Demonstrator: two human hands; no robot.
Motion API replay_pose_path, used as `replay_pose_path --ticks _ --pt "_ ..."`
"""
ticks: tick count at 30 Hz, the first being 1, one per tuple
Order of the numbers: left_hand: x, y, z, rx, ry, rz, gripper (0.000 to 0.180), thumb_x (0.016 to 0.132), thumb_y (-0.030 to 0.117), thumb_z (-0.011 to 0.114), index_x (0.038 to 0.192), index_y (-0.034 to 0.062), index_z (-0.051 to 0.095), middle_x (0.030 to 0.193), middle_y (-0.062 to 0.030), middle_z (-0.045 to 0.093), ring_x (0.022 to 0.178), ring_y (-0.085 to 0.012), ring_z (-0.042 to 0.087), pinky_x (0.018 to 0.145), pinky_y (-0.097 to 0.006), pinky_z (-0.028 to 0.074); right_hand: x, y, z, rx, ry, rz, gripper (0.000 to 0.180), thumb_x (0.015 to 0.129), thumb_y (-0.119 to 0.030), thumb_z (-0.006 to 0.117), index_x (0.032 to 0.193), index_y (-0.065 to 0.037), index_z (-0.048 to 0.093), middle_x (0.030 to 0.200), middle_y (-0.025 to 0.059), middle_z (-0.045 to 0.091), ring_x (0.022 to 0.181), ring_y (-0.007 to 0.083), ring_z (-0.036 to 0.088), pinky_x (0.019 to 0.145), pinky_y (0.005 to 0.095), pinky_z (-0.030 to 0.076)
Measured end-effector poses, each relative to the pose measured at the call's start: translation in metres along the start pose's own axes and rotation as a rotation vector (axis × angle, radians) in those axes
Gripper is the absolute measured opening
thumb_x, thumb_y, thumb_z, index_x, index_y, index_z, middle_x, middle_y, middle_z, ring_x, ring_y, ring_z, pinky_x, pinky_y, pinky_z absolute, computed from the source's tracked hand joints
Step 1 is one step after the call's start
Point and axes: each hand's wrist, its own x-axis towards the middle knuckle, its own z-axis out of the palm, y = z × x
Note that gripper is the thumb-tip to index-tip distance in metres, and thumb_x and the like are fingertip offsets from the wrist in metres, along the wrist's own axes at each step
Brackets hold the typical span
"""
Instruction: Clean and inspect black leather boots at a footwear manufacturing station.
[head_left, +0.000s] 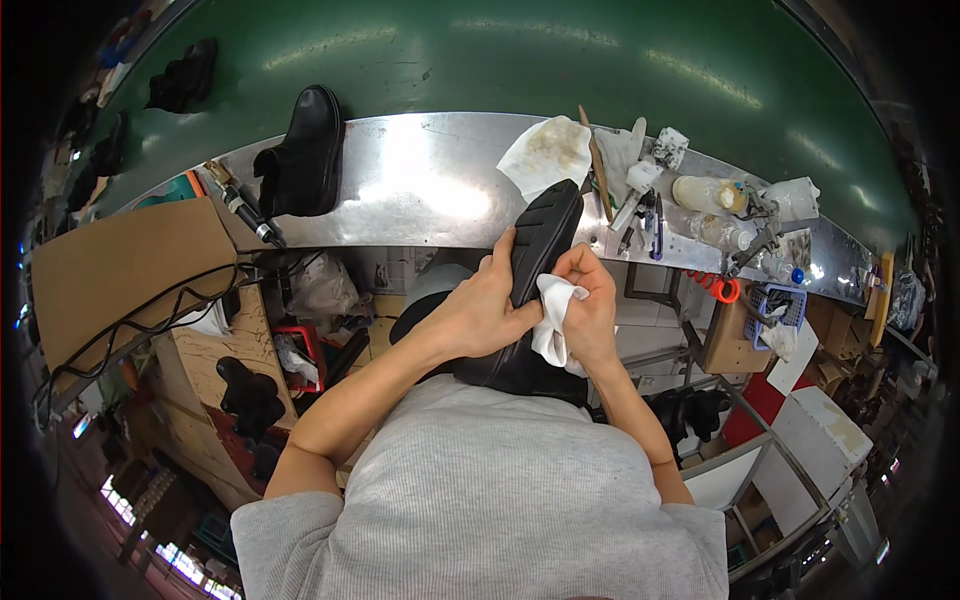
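A black boot [547, 240] is held over the near edge of the metal ledge, its toe pointing away from me and its shaft close to my lap. My left hand [485, 312] is closed around its left side, fingers along the edge and thumb across it. In my right hand [593, 315] a white cloth [553, 322] is bunched between the fingers and rests against the boot's right side. Part of the shaft is hidden behind my hands. Another black boot [306, 155] lies on the ledge to the left. Beyond the toe is a stained white cloth [548, 155].
Behind the metal ledge [410, 150] runs a green surface [450, 60] with more black footwear [187, 75] at far left. Bottles [708, 193], brushes and small tools crowd the ledge's right. A cardboard box [135, 270] with black cables stands left; a purple basket [775, 315] hangs lower right.
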Motion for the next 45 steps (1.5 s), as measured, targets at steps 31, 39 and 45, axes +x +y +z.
replay_pose_path --ticks 31,39,45 --pt "0.002 -0.005 0.004 0.058 0.053 0.094 0.091 0.075 0.028 0.063 0.134 -0.0161 0.009 0.112 -0.0317 0.049 0.105 -0.0336 0.055 0.087 -0.033 0.043 0.001 0.001 -0.008 0.002 -0.130 0.057 0.014 0.075 0.003 0.056 0.076 -0.005 0.044 0.064 -0.0035 0.047 0.056 0.0003 0.041 0.048 0.0161 0.031" --pt "0.003 -0.003 0.003 0.049 0.057 0.085 0.092 0.074 0.027 0.063 0.134 -0.0164 0.009 0.111 -0.0318 0.049 0.100 -0.0327 0.057 0.084 -0.033 0.045 -0.001 0.007 -0.011 -0.003 -0.145 0.006 0.015 0.076 0.005 0.055 0.076 -0.005 0.044 0.066 -0.0033 0.048 0.056 0.0004 0.042 0.049 0.0162 0.032" --pt "0.006 -0.004 0.000 -0.012 0.015 0.030 0.097 0.072 0.032 0.061 0.134 -0.0174 0.004 0.108 -0.0346 0.048 0.085 -0.0354 0.061 0.077 -0.036 0.048 0.008 0.006 0.001 0.062 0.104 0.011 0.013 0.076 0.005 0.055 0.076 -0.004 0.046 0.065 -0.0034 0.049 0.057 0.0001 0.043 0.049 0.0157 0.031"
